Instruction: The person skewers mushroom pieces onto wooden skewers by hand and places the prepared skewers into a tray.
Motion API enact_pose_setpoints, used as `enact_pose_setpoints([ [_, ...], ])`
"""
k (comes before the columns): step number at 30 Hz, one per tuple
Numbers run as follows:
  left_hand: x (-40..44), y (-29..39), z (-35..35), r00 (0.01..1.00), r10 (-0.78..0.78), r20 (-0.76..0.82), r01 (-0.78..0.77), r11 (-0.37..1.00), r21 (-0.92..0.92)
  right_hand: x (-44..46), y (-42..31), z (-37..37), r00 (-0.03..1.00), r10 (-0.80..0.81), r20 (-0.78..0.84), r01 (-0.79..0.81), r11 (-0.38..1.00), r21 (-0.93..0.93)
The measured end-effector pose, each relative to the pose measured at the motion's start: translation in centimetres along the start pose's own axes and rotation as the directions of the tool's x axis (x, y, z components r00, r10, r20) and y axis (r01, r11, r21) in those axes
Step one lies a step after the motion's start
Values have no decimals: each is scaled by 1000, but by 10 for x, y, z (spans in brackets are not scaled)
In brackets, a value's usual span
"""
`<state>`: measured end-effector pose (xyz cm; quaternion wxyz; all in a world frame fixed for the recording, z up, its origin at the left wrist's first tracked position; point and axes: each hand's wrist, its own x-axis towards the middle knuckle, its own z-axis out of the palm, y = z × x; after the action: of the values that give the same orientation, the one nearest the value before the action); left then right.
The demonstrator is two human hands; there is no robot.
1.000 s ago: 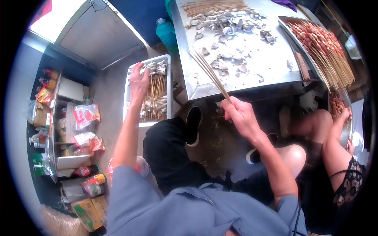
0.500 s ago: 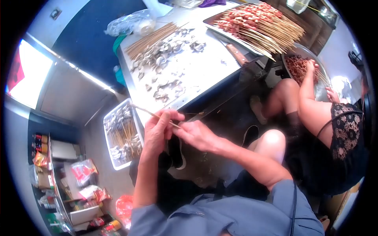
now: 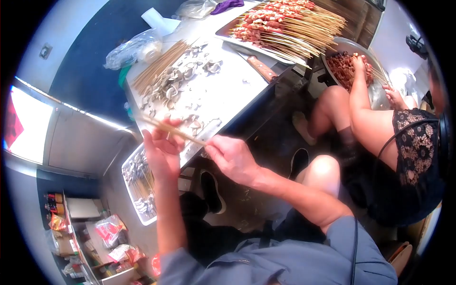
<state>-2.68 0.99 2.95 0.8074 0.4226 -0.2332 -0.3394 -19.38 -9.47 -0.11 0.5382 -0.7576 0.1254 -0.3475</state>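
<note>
My right hand is closed around the lower end of a thin wooden skewer, which slants up to the left. My left hand is open beneath the skewer, palm up with thumb and fingers apart; the skewer passes over its fingers. The skewer's far tip is blurred against the bright table. Just beyond lie loose grey-white pieces that look like oyster mushroom, spread over the white table. A bundle of bare skewers rests beside them. Below my left hand, a white tray holds filled skewers, partly hidden by my arm.
A metal tray heaped with meat skewers sits at the table's far end, near a wooden-handled knife. To the right, another person's hand reaches into a bowl of meat. Shelves with packets stand lower left.
My left hand has opened and moved left, off its grip on the skewer. My right hand still holds the skewer, now raised slightly. The view has shifted a little.
</note>
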Motion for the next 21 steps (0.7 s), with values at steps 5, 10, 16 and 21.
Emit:
enact_pose_setpoints([
  [5,69,2,12,983,159,-93,-104,894,436,19,0,-24,966,39,-257,-23,998,66],
  [10,158,-32,38,923,305,233,-346,398,850,28,1,-37,935,139,-327,-92,983,156],
  [16,230,-79,50,764,173,621,-584,-223,781,33,10,-39,928,172,-330,-128,980,152],
  [21,216,-67,47,783,-18,622,-597,-301,743,35,10,-45,914,180,-363,-113,973,200],
])
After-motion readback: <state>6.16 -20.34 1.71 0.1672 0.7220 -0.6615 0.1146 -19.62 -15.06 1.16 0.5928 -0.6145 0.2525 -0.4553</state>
